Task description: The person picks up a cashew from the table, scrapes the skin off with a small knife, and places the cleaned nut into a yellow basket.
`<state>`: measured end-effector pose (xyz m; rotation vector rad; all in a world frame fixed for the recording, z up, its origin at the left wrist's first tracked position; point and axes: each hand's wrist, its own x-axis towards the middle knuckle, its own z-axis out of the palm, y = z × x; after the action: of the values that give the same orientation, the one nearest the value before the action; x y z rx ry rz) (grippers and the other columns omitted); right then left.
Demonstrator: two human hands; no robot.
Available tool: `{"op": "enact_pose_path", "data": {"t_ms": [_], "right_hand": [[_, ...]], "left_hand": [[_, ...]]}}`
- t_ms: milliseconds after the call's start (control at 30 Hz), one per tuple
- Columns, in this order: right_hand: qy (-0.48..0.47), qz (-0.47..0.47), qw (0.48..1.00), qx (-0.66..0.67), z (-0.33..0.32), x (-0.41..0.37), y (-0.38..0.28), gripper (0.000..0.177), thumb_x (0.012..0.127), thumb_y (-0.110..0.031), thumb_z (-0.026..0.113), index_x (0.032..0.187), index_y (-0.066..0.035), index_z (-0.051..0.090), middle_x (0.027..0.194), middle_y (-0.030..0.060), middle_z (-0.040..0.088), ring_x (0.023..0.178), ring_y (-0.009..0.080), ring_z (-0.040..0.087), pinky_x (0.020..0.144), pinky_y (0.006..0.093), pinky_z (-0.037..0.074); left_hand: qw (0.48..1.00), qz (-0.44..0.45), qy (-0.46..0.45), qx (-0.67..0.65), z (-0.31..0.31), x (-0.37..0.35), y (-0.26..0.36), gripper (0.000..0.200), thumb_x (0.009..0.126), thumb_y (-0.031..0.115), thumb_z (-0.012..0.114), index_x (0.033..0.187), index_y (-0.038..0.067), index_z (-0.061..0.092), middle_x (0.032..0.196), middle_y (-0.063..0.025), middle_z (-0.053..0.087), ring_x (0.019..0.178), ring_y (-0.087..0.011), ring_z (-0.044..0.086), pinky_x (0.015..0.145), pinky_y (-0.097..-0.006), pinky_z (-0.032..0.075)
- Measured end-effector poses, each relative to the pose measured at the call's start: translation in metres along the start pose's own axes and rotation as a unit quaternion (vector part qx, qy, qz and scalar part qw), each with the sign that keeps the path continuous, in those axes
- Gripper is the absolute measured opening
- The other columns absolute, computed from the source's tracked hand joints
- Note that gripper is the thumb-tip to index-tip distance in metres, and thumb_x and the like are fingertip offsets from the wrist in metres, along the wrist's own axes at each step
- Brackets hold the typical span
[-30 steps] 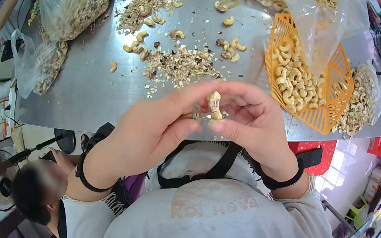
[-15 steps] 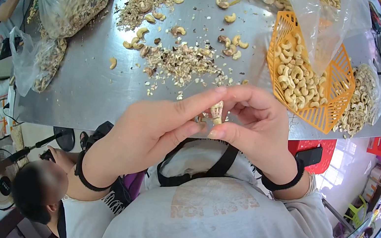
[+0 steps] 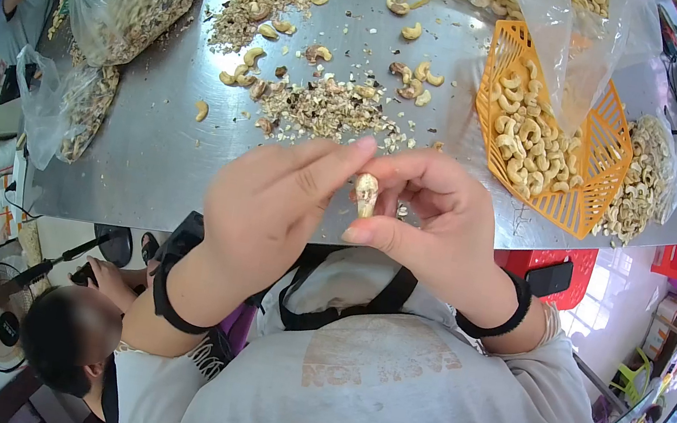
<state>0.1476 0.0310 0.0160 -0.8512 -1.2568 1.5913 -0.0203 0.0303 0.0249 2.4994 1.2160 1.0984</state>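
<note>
A pale cashew nut (image 3: 367, 196) with bits of skin on it stands on end between the thumb and forefinger of my right hand (image 3: 432, 209). Beside it on the left is my left hand (image 3: 276, 188), its fingers pressed together and their tips close to the nut and my right forefinger; what they hold, if anything, is hidden. Just beyond both hands lies a heap of skin flakes and nut crumbs (image 3: 328, 108) on the metal table (image 3: 152, 129). Peeled cashews (image 3: 531, 145) fill part of an orange slotted basket (image 3: 612, 135) to the right.
Bags of nut pieces (image 3: 155, 1) stand at the left, and more cashews (image 3: 639, 184) spill from a bag at the right. Loose cashews (image 3: 252, 56) lie about the table. A phone (image 3: 549, 279) rests on a red stool (image 3: 584, 273). Another person (image 3: 66, 337) is at the lower left.
Both hands have shifted slightly to the left with the nut. My left hand has turned and lifted, its fingertips higher, and more of the nut shows.
</note>
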Motion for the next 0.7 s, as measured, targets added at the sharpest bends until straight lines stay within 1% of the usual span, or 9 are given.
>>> {"op": "enact_pose_path", "data": {"t_ms": [67, 200, 267, 300, 367, 467, 600, 667, 700], "right_hand": [[-0.006, 0.004, 1.0, -0.005, 0.0, 0.0, 0.001, 0.033, 0.065, -0.009, 0.07, 0.091, 0.001, 0.054, 0.076, 0.0014, 0.053, 0.064, 0.0056, 0.047, 0.058, 0.018, 0.04], [0.008, 0.008, 1.0, -0.012, -0.003, 0.004, -0.003, 0.032, 0.064, -0.01, 0.071, 0.09, 0.001, 0.054, 0.076, 0.0013, 0.053, 0.064, 0.0057, 0.046, 0.058, 0.0183, 0.04], [0.007, 0.014, 1.0, -0.023, -0.004, 0.004, -0.004, 0.032, 0.064, -0.01, 0.071, 0.089, 0.001, 0.055, 0.076, 0.0014, 0.053, 0.064, 0.0058, 0.046, 0.058, 0.0185, 0.04], [0.01, 0.014, 1.0, -0.01, -0.003, 0.004, -0.004, 0.03, 0.064, -0.01, 0.071, 0.088, 0.0, 0.055, 0.076, 0.0016, 0.053, 0.064, 0.0059, 0.046, 0.058, 0.0186, 0.04], [0.014, 0.014, 1.0, 0.002, -0.003, 0.003, -0.004, 0.029, 0.064, -0.009, 0.071, 0.086, 0.0, 0.055, 0.076, 0.0018, 0.053, 0.064, 0.006, 0.046, 0.058, 0.0187, 0.04], [-0.004, 0.001, 1.0, -0.016, -0.003, 0.002, -0.003, 0.027, 0.063, -0.009, 0.071, 0.083, 0.0, 0.055, 0.075, 0.0019, 0.052, 0.063, 0.0059, 0.046, 0.057, 0.0185, 0.04], [-0.001, -0.005, 1.0, 0.003, -0.001, 0.0, -0.003, 0.028, 0.062, -0.01, 0.072, 0.082, -0.001, 0.055, 0.073, 0.0011, 0.052, 0.061, 0.0054, 0.045, 0.056, 0.0179, 0.038], [0.002, -0.003, 1.0, 0.009, 0.0, 0.0, -0.002, 0.028, 0.061, -0.011, 0.073, 0.081, -0.001, 0.055, 0.073, 0.0009, 0.052, 0.061, 0.0052, 0.045, 0.055, 0.0177, 0.038], [0.011, -0.015, 1.0, -0.012, 0.0, 0.0, -0.002, 0.028, 0.061, -0.012, 0.074, 0.08, -0.002, 0.056, 0.072, 0.0006, 0.052, 0.06, 0.0049, 0.044, 0.054, 0.0176, 0.037]], "left_hand": [[0.976, -0.108, -0.049, -0.184, -0.002, 0.002, 0.001, 0.038, 0.07, -0.003, 0.053, 0.107, 0.007, 0.054, 0.085, -0.0103, 0.059, 0.063, -0.0194, 0.056, 0.055, -0.0249, 0.044], [0.957, -0.135, -0.087, -0.24, -0.01, 0.005, 0.006, 0.037, 0.075, -0.002, 0.05, 0.112, 0.006, 0.05, 0.087, -0.0102, 0.059, 0.067, -0.0174, 0.056, 0.059, -0.0241, 0.044], [0.911, -0.219, -0.145, -0.319, -0.016, 0.005, 0.007, 0.04, 0.077, -0.002, 0.05, 0.116, 0.007, 0.046, 0.091, -0.0087, 0.059, 0.07, -0.0129, 0.056, 0.062, -0.022, 0.043], [0.911, -0.219, -0.145, -0.319, -0.018, 0.006, 0.007, 0.04, 0.077, -0.002, 0.05, 0.116, 0.007, 0.046, 0.091, -0.0087, 0.059, 0.07, -0.0129, 0.056, 0.062, -0.022, 0.043], [0.892, -0.224, -0.186, -0.347, -0.021, 0.007, 0.007, 0.042, 0.079, 0.004, 0.05, 0.12, 0.002, 0.04, 0.077, -0.0043, 0.057, 0.06, -0.0052, 0.045, 0.054, -0.0177, 0.037], [0.847, -0.281, -0.202, -0.404, -0.022, 0.008, 0.008, 0.043, 0.078, 0.005, 0.051, 0.12, 0.003, 0.041, 0.076, -0.0039, 0.057, 0.058, -0.0048, 0.044, 0.053, -0.0171, 0.036], [0.853, -0.263, -0.195, -0.406, -0.019, 0.005, 0.008, 0.039, 0.079, 0.006, 0.051, 0.117, 0.003, 0.044, 0.077, -0.0044, 0.059, 0.06, -0.0052, 0.047, 0.052, -0.0191, 0.038], [0.908, -0.188, -0.155, -0.341, -0.015, 0.003, 0.008, 0.042, 0.074, -0.002, 0.053, 0.114, 0.006, 0.048, 0.079, -0.009, 0.06, 0.064, -0.0139, 0.056, 0.058, -0.0225, 0.043], [0.908, -0.188, -0.155, -0.342, -0.014, 0.003, 0.009, 0.042, 0.074, -0.002, 0.053, 0.114, 0.006, 0.048, 0.079, -0.009, 0.06, 0.064, -0.0139, 0.056, 0.058, -0.0225, 0.043]]}}
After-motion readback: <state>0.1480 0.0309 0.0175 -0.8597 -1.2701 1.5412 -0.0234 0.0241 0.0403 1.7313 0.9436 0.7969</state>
